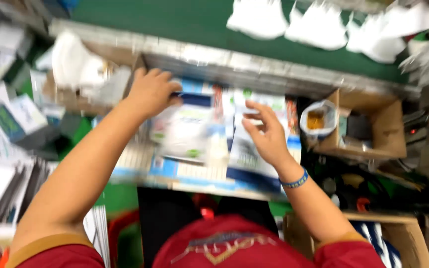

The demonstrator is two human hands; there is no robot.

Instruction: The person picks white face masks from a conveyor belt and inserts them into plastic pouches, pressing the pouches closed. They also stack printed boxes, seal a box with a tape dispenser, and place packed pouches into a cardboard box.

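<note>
shirt: red, tan-trimmed short sleeves | right wrist: blue wristband [294, 180]

Along the far side I see a green belt [175, 20] carrying a row of white pieces [319, 25] — too blurred for me to name, perhaps molded inserts. To the right stands an open cardboard box [388, 129] with a white bag [319, 119] of something yellow at its near corner. On the left lie loose white packets [75, 62] and small cartons [13, 116] — near the bottom right, another brown box [403, 233].
</note>
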